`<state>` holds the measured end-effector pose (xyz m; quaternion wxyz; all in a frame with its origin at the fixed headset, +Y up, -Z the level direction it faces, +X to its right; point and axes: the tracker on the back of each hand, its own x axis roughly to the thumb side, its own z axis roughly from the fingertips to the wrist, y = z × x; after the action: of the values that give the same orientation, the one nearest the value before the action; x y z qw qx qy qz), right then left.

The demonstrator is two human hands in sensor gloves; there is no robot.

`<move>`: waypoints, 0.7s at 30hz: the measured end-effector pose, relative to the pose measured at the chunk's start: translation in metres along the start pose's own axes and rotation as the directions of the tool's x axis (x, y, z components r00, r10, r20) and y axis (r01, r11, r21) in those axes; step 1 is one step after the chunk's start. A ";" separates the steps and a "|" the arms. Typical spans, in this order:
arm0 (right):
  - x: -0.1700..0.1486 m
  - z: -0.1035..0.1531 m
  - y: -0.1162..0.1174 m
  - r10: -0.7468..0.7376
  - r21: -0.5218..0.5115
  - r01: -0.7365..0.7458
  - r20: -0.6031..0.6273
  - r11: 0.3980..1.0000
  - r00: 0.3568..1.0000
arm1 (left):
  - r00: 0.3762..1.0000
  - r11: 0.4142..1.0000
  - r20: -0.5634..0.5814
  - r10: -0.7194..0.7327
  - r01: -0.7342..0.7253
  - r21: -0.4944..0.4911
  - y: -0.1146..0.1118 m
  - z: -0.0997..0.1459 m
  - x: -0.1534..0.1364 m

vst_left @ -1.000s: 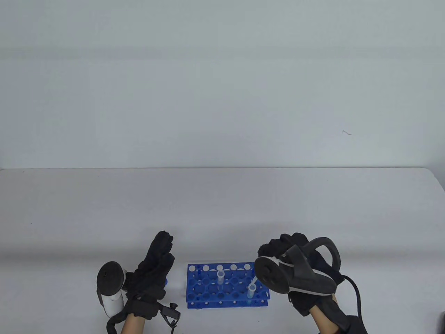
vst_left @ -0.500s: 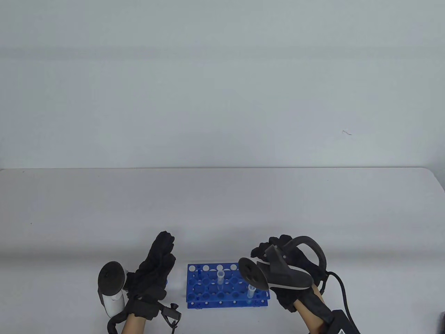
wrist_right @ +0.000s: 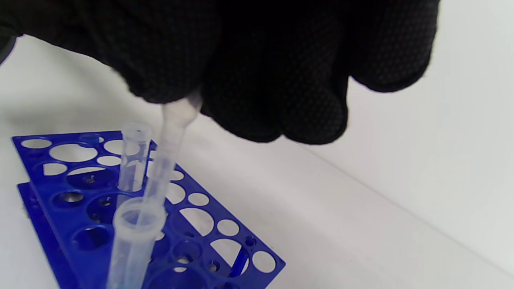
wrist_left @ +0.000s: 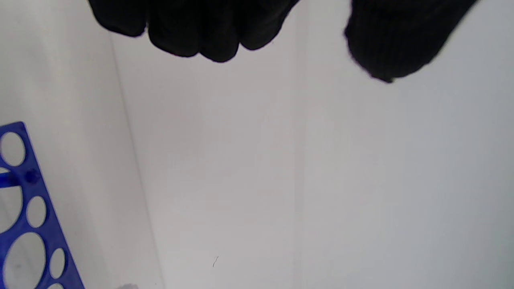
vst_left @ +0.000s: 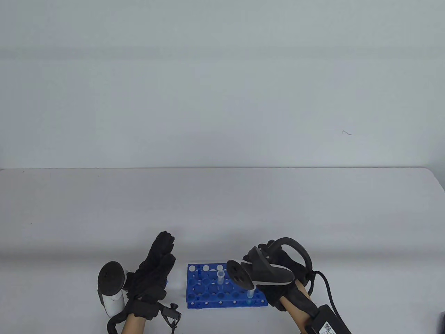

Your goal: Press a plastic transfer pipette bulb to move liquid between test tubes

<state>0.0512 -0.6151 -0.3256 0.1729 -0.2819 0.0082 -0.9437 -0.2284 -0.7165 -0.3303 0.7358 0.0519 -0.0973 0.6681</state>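
Observation:
A blue tube rack [vst_left: 205, 286] lies near the table's front edge and holds two clear tubes. My right hand [vst_left: 269, 247] is above the rack's right end, mostly hidden by its tracker. In the right wrist view this hand [wrist_right: 200, 96] pinches a clear plastic pipette [wrist_right: 170, 140]. The pipette's stem slants down into the mouth of the near tube [wrist_right: 134, 237]. The second tube [wrist_right: 134, 154] stands just behind it and also shows in the table view [vst_left: 220, 278]. My left hand [vst_left: 164, 251] is open and empty, left of the rack. Its fingers [wrist_left: 200, 28] are spread from the thumb.
A black cable and box [vst_left: 328, 325] trail from my right wrist at the bottom right. The rack's corner [wrist_left: 24, 208] shows low left in the left wrist view. The table's far edge [vst_left: 222, 169] meets a pale wall.
My right hand has moved left over the rack's right end with the pipette, now covering more of the rack. My left hand has not moved.

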 end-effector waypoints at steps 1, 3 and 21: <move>0.001 0.000 0.001 0.001 0.003 -0.001 0.001 1.000 1.000 | 1.000 1.000 -0.001 0.000 0.000 0.000 0.000 0.000 0.000; 0.001 -0.001 0.002 -0.001 0.017 0.001 -0.001 1.000 1.000 | 1.000 1.000 -0.001 0.002 -0.002 0.000 0.000 0.000 0.000; 0.001 0.000 0.002 -0.024 0.075 0.026 -0.025 0.997 0.999 | 1.000 1.000 -0.001 0.002 -0.002 0.000 0.000 0.000 0.000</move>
<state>0.0514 -0.6168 -0.3252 0.1713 -0.2638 -0.0289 -0.9488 -0.2288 -0.7165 -0.3301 0.7354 0.0513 -0.0969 0.6687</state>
